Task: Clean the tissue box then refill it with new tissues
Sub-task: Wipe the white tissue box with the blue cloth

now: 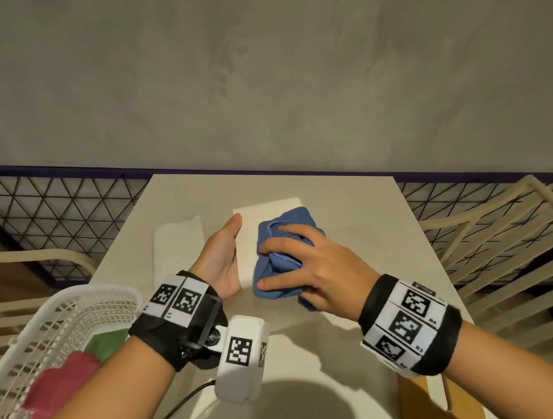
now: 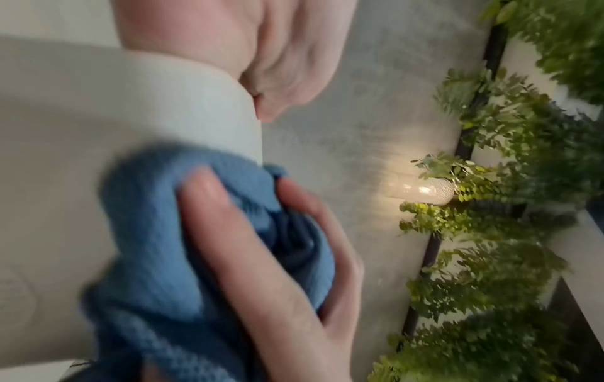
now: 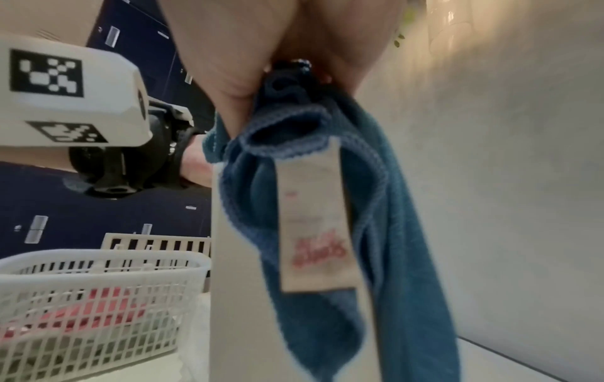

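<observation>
Right hand (image 1: pixel 304 268) bunches blue cloth (image 1: pixel 276 261) against tissue box (image 1: pixel 268 210), frame centre; left hand (image 1: pixel 223 253) flat, bracing. Cleaning step; next wipe remaining faces.

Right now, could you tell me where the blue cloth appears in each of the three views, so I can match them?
Head: blue cloth at centre, bunched under the right hand on the white tissue box.
Left wrist: lower left, fingers gripping it against the box.
Right wrist: centre, hanging down with its white label showing.
Shared landmark: the white tissue box, beside the cloth in every view.
</observation>
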Demonstrator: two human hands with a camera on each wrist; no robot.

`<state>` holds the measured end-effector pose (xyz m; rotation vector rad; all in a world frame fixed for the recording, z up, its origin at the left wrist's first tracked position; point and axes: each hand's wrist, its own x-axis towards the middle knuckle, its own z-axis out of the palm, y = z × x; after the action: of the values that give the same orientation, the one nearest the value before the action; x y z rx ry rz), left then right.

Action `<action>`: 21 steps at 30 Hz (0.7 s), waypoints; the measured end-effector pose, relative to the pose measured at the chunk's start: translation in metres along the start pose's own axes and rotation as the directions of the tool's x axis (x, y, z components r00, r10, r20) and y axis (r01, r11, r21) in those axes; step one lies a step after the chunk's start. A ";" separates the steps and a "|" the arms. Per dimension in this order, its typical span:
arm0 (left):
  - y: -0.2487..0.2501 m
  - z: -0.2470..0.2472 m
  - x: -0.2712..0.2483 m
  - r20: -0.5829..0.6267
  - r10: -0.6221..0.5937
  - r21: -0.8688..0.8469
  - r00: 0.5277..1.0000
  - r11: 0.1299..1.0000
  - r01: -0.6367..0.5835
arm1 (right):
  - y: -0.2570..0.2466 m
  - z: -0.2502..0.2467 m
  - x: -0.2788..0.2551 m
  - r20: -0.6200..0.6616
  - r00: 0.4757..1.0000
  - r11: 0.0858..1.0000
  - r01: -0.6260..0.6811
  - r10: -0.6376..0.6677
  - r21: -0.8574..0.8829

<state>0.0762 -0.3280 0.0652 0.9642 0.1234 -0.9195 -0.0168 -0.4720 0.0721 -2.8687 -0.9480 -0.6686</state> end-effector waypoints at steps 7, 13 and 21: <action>0.005 0.013 0.001 -0.060 0.004 0.010 0.998 1.000 -0.003 | -0.005 -0.001 0.006 -0.063 0.997 0.993 -0.052 0.045 -0.108; 0.014 0.008 0.003 0.002 0.123 -0.056 0.992 0.991 -0.123 | 0.012 0.003 0.004 -0.107 0.990 0.994 -0.098 0.092 -0.054; 0.004 0.024 -0.008 -0.024 0.389 0.327 0.921 0.874 -0.360 | 0.020 0.016 0.013 -0.257 0.673 0.661 -0.452 0.693 0.599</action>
<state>0.0669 -0.3402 0.0860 1.2770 -0.1401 -0.5416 0.0098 -0.4785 0.0650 -2.1700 -0.0411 -0.8283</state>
